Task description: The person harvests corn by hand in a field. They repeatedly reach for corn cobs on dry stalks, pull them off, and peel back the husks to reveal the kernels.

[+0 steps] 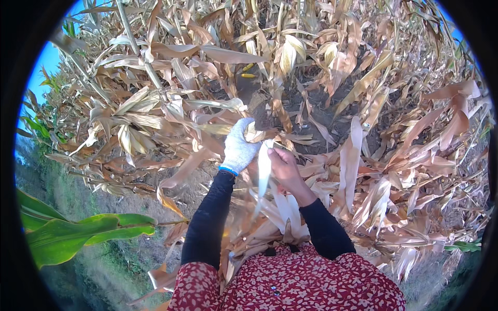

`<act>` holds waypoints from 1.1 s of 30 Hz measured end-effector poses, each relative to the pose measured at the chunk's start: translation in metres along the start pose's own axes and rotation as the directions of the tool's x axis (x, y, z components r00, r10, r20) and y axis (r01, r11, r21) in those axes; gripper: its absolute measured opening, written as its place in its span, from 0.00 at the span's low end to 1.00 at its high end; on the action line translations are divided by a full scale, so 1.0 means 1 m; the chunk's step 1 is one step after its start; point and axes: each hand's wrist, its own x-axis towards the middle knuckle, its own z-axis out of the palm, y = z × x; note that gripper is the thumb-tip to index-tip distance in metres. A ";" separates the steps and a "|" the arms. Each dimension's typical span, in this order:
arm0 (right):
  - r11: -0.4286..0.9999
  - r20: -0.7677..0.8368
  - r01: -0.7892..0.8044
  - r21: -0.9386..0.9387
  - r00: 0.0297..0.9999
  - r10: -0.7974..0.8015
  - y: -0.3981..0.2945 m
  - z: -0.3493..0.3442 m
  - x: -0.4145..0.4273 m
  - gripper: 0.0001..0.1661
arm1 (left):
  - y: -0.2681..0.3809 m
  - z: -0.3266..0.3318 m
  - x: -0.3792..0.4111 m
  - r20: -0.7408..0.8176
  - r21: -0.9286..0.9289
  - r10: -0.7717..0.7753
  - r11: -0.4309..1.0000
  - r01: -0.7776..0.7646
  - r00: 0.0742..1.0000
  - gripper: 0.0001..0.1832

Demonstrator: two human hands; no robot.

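My left hand [242, 148], in a white knit glove with a blue cuff, is closed around a dry corn ear in its husk [255, 135]. Just to its right, my bare right hand [286, 165] pinches a pale strip of corn husk [265, 167] that hangs down between my hands. How much of the ear is bare cannot be seen, as husk and fingers cover it. Below my right hand, more pale husk leaves [290, 212] hang in front of my patterned red shirt.
Dry corn stalks [134, 42] and leaves stand all around. Yellow corn cobs [248, 75] lie on the soil ahead. Husked ears hang at the left [134, 140] and ahead [292, 53]. A green corn leaf [81, 233] reaches in at the lower left.
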 end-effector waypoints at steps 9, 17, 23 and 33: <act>0.818 -0.034 -0.030 0.574 0.998 0.061 -0.050 0.026 0.015 0.12 | 0.018 0.004 -0.016 -0.117 0.090 0.054 0.995 -0.044 0.992 0.31; 0.904 -0.091 0.374 -0.204 0.913 -0.398 -0.130 -0.061 0.022 0.16 | 0.038 -0.020 -0.010 -0.128 -0.085 -0.123 0.990 0.113 0.984 0.31; 0.364 -0.046 0.098 -0.926 0.929 -0.367 -0.073 -0.055 0.014 0.25 | 0.049 -0.012 -0.011 -0.076 -0.097 -0.158 0.984 0.150 0.985 0.40; 0.753 0.009 0.578 -0.315 0.795 -0.606 -0.044 0.025 0.067 0.14 | 0.024 -0.015 -0.012 -0.107 -0.262 -0.111 0.962 0.080 0.988 0.24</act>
